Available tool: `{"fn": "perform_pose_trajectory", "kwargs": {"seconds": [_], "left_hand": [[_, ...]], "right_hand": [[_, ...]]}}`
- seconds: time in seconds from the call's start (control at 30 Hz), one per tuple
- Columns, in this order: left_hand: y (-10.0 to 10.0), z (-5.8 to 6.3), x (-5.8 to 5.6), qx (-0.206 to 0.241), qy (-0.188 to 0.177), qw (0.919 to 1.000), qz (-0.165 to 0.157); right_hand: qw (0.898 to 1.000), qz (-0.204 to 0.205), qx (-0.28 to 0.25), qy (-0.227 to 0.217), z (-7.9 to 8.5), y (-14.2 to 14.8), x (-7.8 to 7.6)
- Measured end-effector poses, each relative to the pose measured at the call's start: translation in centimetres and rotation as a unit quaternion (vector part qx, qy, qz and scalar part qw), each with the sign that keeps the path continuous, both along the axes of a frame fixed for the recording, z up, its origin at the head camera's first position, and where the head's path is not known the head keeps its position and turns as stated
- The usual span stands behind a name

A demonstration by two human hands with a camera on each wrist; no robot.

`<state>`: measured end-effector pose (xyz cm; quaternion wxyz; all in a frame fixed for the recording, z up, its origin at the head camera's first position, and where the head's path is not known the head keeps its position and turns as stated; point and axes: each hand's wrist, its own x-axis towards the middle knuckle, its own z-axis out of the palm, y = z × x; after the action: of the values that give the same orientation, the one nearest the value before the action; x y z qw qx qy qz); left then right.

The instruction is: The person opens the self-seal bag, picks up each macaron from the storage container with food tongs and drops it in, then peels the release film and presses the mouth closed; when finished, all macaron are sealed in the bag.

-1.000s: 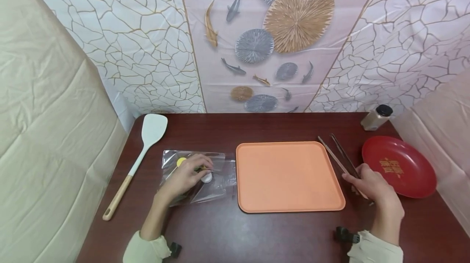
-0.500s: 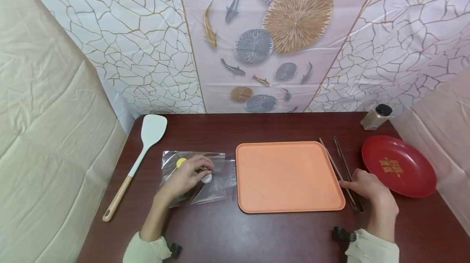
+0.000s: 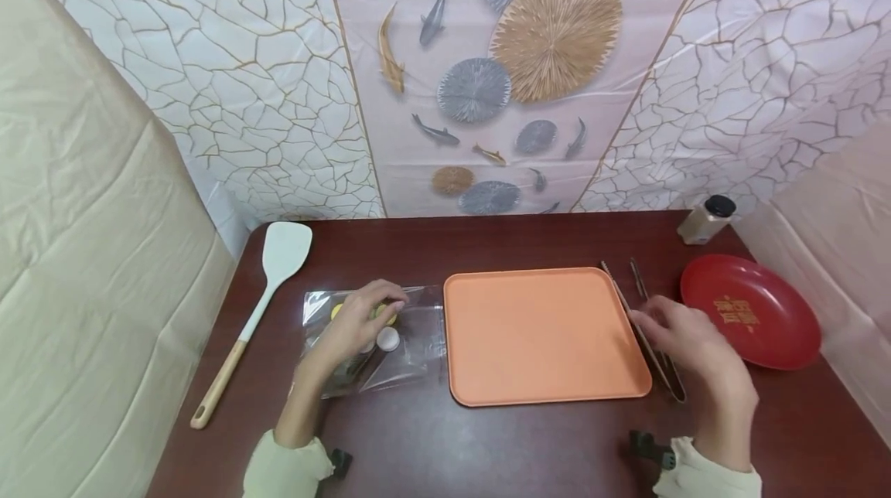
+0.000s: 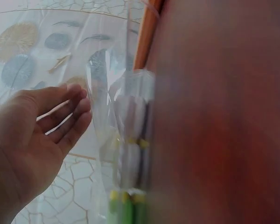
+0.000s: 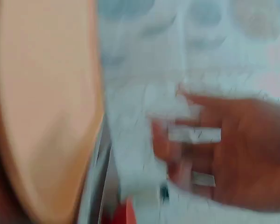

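My left hand (image 3: 351,328) hovers over a clear plastic bag (image 3: 418,335) left of centre. In the left wrist view its fingers (image 4: 67,109) are loosely bent, with a gap between them and the bag's edge. White, yellow and green pieces (image 4: 127,205) show inside the bag; part of it is hidden under the hand. At the right, my right hand (image 3: 696,339) is above a pair of metal tongs (image 3: 671,383), its fingers relaxed and around nothing. The tongs lie on the table against the right edge of an orange tray (image 3: 546,335), partly covered by the hand.
A white spatula (image 3: 284,250) with a wooden handle lies at the left. At the right are a red oval plate (image 3: 776,320) and, behind it, a black-capped jar (image 3: 704,221). Patterned cloth (image 3: 522,134) hangs along the table's back edge.
My right hand has let go of the tongs, which now lie beside the tray, and has lifted off them. The left hand has risen slightly from the bag, showing more of its contents.
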<state>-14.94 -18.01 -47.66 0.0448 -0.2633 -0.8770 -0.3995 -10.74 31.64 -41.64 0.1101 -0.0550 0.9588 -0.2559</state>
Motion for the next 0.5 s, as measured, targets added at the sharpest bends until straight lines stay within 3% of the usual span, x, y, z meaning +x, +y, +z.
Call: {"fn": "perform_pose_trajectory", "kwargs": {"seconds": [0.07, 0.1, 0.2, 0.27, 0.33, 0.43, 0.5], "left_hand": [[0.4, 0.3, -0.6, -0.005, -0.005, 0.9998, 0.016], [0.6, 0.4, -0.9, -0.011, -0.009, 0.9995, 0.028], [1.3, 0.3, -1.6, -0.022, -0.036, 0.9976, 0.055], [1.7, -0.2, -2.1, -0.018, -0.045, 0.9966, 0.066], [1.8, -1.5, -2.7, -0.015, -0.051, 0.9959, 0.073], [1.8, -3.8, -3.6, -0.029, -0.049, 0.9959, 0.071], [2.0, -4.3, -3.7, -0.033, -0.059, 0.9957, 0.063]], "right_hand": [[0.994, 0.072, -0.086, 0.013, 0.4, -3.4, -0.1], [0.984, 0.115, -0.133, 0.001, 0.3, -5.4, -0.2], [0.935, 0.249, -0.239, -0.084, -0.6, -11.6, -0.2], [0.902, 0.317, -0.253, -0.148, -1.5, -15.5, 0.2], [0.877, 0.37, -0.242, -0.187, -2.3, -18.7, 0.9], [0.86, 0.404, -0.224, -0.215, -3.5, -21.8, 1.8], [0.859, 0.395, -0.232, -0.229, -4.2, -23.1, 2.3]]}}
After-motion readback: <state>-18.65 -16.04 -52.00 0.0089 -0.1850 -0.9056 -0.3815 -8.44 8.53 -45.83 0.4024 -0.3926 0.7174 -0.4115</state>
